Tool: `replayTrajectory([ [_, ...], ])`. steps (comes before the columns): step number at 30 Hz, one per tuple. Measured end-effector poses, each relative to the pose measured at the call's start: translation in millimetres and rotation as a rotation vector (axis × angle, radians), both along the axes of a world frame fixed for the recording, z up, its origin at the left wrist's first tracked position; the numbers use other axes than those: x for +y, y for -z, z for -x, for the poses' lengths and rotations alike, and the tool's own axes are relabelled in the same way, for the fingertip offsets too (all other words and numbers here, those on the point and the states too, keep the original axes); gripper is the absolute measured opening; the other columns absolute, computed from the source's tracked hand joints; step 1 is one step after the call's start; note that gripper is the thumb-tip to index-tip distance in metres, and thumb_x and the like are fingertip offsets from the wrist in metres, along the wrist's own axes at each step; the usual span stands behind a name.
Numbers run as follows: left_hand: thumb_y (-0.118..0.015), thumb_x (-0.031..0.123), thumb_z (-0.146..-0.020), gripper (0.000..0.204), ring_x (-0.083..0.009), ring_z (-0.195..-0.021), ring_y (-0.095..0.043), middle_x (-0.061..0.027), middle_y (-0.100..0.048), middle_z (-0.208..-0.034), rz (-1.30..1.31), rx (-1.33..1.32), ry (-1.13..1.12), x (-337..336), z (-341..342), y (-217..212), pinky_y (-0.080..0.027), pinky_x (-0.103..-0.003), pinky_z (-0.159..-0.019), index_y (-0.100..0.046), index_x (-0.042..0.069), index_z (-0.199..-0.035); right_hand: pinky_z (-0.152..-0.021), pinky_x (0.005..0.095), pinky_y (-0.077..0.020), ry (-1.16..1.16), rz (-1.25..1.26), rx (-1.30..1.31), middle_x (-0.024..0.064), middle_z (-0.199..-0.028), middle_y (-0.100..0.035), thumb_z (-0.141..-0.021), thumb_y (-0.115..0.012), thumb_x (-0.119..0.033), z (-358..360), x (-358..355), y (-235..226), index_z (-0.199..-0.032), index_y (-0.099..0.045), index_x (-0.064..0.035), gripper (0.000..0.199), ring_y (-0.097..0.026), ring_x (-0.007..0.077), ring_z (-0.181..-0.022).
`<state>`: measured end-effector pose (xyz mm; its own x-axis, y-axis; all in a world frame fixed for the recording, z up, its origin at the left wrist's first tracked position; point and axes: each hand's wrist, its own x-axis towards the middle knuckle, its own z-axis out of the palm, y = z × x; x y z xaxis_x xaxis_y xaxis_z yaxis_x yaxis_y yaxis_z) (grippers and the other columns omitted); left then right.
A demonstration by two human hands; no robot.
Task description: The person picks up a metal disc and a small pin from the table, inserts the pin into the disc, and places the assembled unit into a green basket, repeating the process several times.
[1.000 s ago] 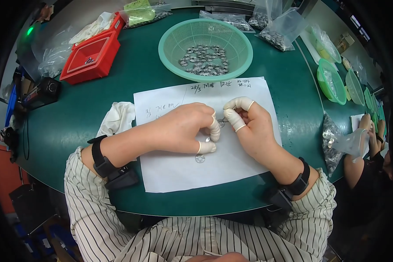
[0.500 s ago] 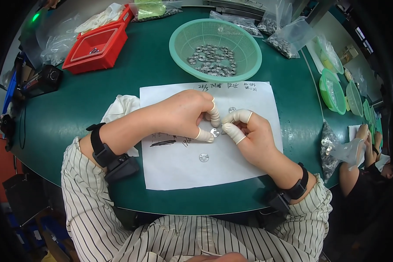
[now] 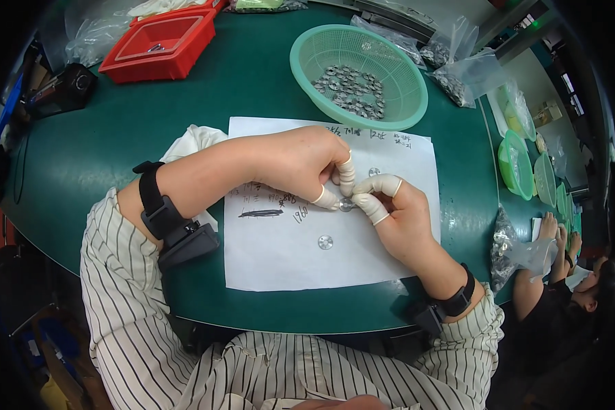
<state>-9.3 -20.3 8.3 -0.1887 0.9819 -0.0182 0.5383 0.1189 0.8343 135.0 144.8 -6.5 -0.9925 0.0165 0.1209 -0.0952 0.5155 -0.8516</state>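
Observation:
My left hand (image 3: 301, 160) and my right hand (image 3: 398, 213) meet over a white sheet of paper (image 3: 287, 253) on the green table. Both wear white finger cots. Together the fingertips pinch a small round metal part (image 3: 347, 204) between them. A second metal washer-like disc (image 3: 325, 242) lies loose on the paper just below the hands, and another disc (image 3: 374, 172) lies on the paper above my right hand. A green mesh basket (image 3: 307, 51) behind the paper holds several of the same metal parts.
A red plastic tray (image 3: 164, 41) stands at the back left. Clear bags of parts (image 3: 458, 68) lie at the back right, green bowls (image 3: 516, 164) at the right edge. A white cloth (image 3: 191, 143) lies under my left forearm. Another person (image 3: 560, 273) works at the right with a bag.
My hands have drawn closer together and shifted slightly lower on the paper, the fingertips now closed around the small metal part. The view has tilted a little.

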Motion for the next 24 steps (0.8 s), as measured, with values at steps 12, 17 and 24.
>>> replayTrajectory([
  [12,-0.073,0.009,-0.067,0.016,-0.0144,-0.056,-0.049,-0.0034,-0.052,-0.068,-0.035,0.033,0.011,1,-1,-3,-0.04,-0.028,-0.052,-0.068,0.005,-0.082,-0.058,0.028,-0.0468,-0.111,-0.315,0.281,0.0075,-0.075,-0.06,-0.079,-0.067,-0.002,-1,-6,-4,-0.085,-0.062,-0.0042,0.008,-0.06,0.0213,-0.065],
  [17,-0.073,0.009,-0.067,0.015,-0.0137,-0.056,-0.048,-0.0031,-0.052,-0.068,-0.035,0.035,0.006,1,2,2,-0.04,-0.028,-0.052,-0.068,0.005,-0.081,-0.058,0.0279,-0.0466,-0.121,-0.314,0.304,0.0074,-0.074,-0.059,-0.079,-0.067,-0.002,3,-5,0,-0.085,-0.062,-0.0045,0.009,-0.06,0.0213,-0.065],
  [24,-0.074,0.011,-0.068,0.018,-0.0136,-0.058,-0.051,-0.0045,-0.056,-0.071,-0.036,0.004,0.002,2,0,0,-0.042,-0.028,-0.054,-0.068,0.005,-0.084,-0.057,0.0265,-0.0466,-0.058,-0.149,0.193,0.006,-0.078,-0.062,-0.083,-0.065,-0.003,-1,2,10,-0.089,-0.061,-0.0028,0.007,-0.059,0.0163,-0.065],
])
